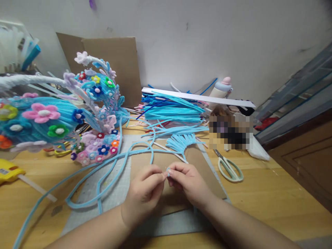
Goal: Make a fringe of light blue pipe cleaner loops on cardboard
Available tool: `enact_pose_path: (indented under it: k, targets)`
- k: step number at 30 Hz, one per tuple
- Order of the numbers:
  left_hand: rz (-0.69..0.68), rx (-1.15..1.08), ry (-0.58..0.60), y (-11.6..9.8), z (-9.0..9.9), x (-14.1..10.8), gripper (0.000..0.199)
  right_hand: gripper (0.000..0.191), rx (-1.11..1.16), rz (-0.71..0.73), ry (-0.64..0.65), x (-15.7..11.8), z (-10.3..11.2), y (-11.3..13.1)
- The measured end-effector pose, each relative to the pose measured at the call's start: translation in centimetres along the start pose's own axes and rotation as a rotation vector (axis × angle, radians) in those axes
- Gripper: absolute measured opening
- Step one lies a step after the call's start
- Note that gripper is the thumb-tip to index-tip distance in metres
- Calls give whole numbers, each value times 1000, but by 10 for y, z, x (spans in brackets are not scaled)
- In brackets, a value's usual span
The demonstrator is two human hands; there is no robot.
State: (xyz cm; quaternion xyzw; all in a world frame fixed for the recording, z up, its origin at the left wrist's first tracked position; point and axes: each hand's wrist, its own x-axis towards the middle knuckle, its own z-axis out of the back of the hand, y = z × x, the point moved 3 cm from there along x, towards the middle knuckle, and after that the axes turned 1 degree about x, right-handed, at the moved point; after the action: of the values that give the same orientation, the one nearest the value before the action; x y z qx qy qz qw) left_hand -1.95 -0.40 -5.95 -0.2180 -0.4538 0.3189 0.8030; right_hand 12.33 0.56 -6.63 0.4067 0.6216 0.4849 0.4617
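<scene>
Head view: left hand (pixel 145 189) and right hand (pixel 188 180) together, fingertips clamped on a small light-blue fuzzy piece (pixel 168 172) over the cardboard (pixel 206 174). Visible bit's long axis roughly up-down; rest hidden. Scissors (pixel 222 159) right, on table (pixel 261 197), blades pointing away.

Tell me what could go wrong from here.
The small blue piece, mostly hidden at the fingertips of the left hand and right hand, might slip or bend out of shape.

The long light-blue strand loops beside the left forearm, so it could snag on it.

The scissors lie near the right forearm and might get knocked.
</scene>
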Motion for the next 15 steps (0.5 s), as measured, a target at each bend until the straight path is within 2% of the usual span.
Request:
enact_pose_path:
  k: [3, 7, 12, 15]
  targets:
    - [-71, 78, 40, -2, -1, 0, 26, 23, 136, -101, 5, 1, 0, -4]
    - [-92, 142, 92, -2, -3, 1, 25, 22, 202, -126, 36, 1, 0, -4]
    - [-20, 176, 154, 0, -3, 3, 14, 27, 187, -96, 94, 0, 0, -2]
    - [64, 119, 171, 3, -4, 3, 14, 29, 156, -95, 136, 3, 3, -3]
